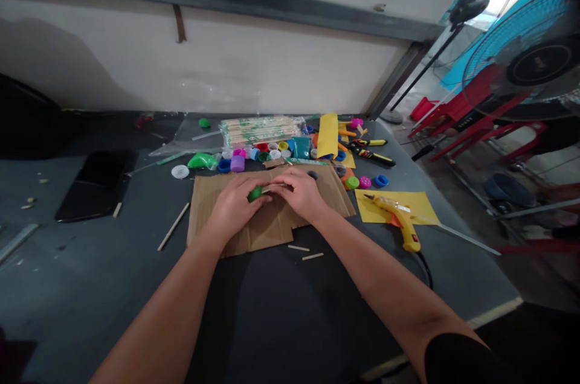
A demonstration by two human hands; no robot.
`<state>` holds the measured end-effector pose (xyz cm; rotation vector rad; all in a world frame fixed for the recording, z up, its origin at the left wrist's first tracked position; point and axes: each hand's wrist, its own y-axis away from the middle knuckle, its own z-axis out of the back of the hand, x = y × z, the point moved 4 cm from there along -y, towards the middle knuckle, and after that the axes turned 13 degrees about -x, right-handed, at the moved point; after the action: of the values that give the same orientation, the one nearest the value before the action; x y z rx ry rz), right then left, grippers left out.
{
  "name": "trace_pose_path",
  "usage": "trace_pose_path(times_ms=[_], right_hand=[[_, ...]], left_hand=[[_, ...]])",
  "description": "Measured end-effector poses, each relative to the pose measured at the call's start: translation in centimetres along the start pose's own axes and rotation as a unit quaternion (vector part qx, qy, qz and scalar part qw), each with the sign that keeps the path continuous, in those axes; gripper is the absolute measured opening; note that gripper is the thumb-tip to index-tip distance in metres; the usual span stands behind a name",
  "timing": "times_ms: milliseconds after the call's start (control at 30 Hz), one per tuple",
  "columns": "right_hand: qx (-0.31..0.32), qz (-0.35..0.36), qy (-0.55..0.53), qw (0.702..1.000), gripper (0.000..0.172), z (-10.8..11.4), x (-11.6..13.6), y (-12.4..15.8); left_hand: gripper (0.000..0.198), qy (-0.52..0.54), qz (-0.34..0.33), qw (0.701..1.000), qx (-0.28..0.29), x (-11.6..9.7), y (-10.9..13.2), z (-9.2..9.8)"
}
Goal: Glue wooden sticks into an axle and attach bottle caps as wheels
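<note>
Over a flat piece of brown cardboard (267, 230), both hands come close together. My left hand (235, 203) is closed on a small round green object, perhaps a bottle cap (255, 193), held between thumb and fingers. A short wooden stick (270, 188) points from the green piece toward my right hand (296, 191), whose thumb and fingers pinch its other end. Whether stick and green piece are joined, I cannot tell. A dark round piece (312, 175) lies on the cardboard just beyond my right hand.
A yellow glue gun (403, 224) rests on yellow paper (428, 206) at right. Behind the cardboard lie coloured bottle caps (238, 163), bagged wooden sticks (260, 132) and pliers (371, 154). A black phone (97, 186) lies left. Loose sticks (173, 227) surround the cardboard; a fan (539, 64) stands far right.
</note>
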<state>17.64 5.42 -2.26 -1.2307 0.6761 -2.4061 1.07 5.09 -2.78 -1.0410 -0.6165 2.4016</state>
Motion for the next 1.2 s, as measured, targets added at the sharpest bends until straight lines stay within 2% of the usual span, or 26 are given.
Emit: trace_pose_path(times_ms=[267, 500, 700, 1200], right_hand=[[-0.009, -0.007, -0.008, 1.000, 0.012, 0.03, -0.08, -0.17], [-0.005, -0.011, -0.008, 1.000, 0.009, -0.02, -0.17, -0.22], [-0.003, -0.013, -0.005, 1.000, 0.008, 0.07, -0.22, -0.12], [0.003, -0.016, -0.001, 1.000, 0.011, 0.13, 0.11, -0.15]], left_hand=[[0.025, -0.014, -0.016, 1.000, -0.003, 0.08, 0.11, -0.33], [0.030, -0.029, 0.049, 0.998, 0.003, 0.16, 0.08, -0.51], [0.028, -0.029, 0.066, 0.997, 0.008, 0.32, 0.03, -0.57], [0.023, -0.011, 0.035, 0.999, 0.002, 0.04, 0.26, -0.67]])
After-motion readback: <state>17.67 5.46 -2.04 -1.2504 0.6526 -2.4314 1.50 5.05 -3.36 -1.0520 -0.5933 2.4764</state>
